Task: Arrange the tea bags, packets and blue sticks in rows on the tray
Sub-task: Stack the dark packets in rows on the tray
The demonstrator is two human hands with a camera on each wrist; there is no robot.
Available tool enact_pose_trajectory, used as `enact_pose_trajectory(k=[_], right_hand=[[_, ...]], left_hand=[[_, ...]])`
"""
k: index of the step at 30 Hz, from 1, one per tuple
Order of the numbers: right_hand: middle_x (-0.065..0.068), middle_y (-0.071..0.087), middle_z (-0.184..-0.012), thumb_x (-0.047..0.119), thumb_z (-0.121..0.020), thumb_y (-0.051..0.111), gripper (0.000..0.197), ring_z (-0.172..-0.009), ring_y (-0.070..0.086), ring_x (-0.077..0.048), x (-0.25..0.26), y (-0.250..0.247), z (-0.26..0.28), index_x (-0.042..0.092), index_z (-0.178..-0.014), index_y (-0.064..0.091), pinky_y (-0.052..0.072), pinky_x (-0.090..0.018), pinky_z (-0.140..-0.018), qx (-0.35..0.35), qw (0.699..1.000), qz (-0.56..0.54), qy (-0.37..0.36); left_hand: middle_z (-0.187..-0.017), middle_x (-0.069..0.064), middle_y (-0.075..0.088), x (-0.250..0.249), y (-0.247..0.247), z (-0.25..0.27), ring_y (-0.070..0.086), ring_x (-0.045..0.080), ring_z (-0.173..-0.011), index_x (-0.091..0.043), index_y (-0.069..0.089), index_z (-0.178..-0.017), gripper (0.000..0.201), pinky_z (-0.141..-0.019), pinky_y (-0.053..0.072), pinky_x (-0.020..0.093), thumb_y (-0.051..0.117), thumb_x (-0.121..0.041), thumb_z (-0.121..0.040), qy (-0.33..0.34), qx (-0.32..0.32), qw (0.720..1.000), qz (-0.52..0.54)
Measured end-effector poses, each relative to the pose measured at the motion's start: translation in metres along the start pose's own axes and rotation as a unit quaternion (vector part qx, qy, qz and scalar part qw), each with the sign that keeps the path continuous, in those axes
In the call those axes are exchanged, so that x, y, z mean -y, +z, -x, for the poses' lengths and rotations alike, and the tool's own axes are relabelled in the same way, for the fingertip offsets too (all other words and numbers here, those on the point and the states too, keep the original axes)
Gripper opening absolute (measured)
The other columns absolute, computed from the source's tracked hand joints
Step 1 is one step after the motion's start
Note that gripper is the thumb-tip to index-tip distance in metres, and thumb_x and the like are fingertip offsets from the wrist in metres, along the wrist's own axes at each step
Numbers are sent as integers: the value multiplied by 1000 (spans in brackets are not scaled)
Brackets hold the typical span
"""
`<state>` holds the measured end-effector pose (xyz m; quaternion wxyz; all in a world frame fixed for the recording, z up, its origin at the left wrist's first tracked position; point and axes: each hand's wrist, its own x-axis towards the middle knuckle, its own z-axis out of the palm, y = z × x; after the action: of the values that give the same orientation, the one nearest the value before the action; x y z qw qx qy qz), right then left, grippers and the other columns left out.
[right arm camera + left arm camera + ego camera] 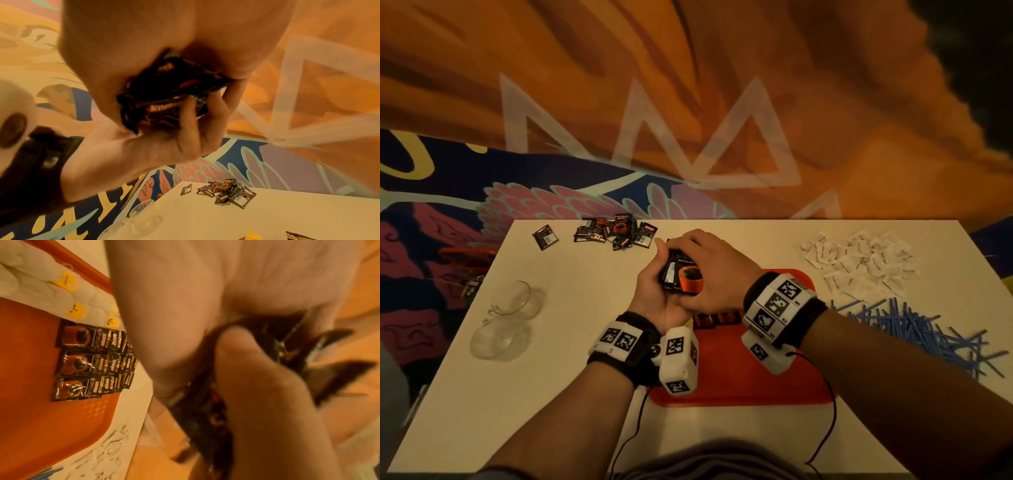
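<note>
Both hands meet above the far edge of the orange tray (739, 390) and grip one stack of black coffee packets (681, 274). My left hand (650, 291) cups the stack from below, and my right hand (709, 267) curls over it from above. In the right wrist view the held packets (170, 94) sit between the two palms. Three rows of packets (86, 363) lie on the tray (30, 353), beside tea bags (68, 293) with yellow tags. Loose packets (616, 233) lie at the table's far edge. White tea bags (859, 263) and blue sticks (914, 329) are piled at the right.
Two clear glass cups (510, 318) lie on the table at the left. A single packet (545, 236) sits apart near the far left corner. Cables run from the wrist cameras across the tray's front edge. A painted wall stands behind the table.
</note>
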<state>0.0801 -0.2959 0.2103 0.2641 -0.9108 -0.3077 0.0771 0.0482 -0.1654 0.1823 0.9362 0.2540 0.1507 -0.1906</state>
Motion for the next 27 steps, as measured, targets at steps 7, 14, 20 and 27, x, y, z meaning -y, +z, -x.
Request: enact_pose_trajectory(k=[7, 14, 20, 27], right_hand=[[1, 46, -143, 73, -62, 70, 110, -131, 40, -19, 3, -7, 0, 33, -150, 17, 34, -41, -109, 50, 998, 25, 35], [4, 49, -140, 53, -61, 85, 106, -127, 46, -15, -3, -9, -2, 42, -146, 22, 42, -38, -105, 54, 995, -78, 13], [7, 49, -135, 56, -64, 82, 85, -124, 45, -9, -9, -7, -7, 30, -136, 46, 39, -35, -107, 31, 995, -90, 0], [1, 47, -140, 36, -71, 79, 90, -125, 46, -14, 0, -3, -8, 27, -146, 30, 43, -37, -106, 53, 995, -86, 15]], left_hand=[[-91, 14, 73, -11, 4, 0, 73, 25, -82, -7, 79, -88, 33, -72, 61, 35, 88, -29, -65, -72, 24, 991, -107], [-94, 14, 73, -13, -1, -4, 73, 27, -85, -8, 79, -91, 51, -72, 61, 37, 56, -53, -83, -33, 23, 998, -40], [-99, 15, 73, -15, -5, -3, 73, 28, -90, -6, 79, -97, 53, -75, 61, 41, 96, -32, -54, -75, 65, 992, -77], [-98, 13, 72, -15, -5, -6, 72, 26, -92, -7, 79, -92, 43, -83, 59, 36, 69, -47, -80, -40, 10, 998, -41]])
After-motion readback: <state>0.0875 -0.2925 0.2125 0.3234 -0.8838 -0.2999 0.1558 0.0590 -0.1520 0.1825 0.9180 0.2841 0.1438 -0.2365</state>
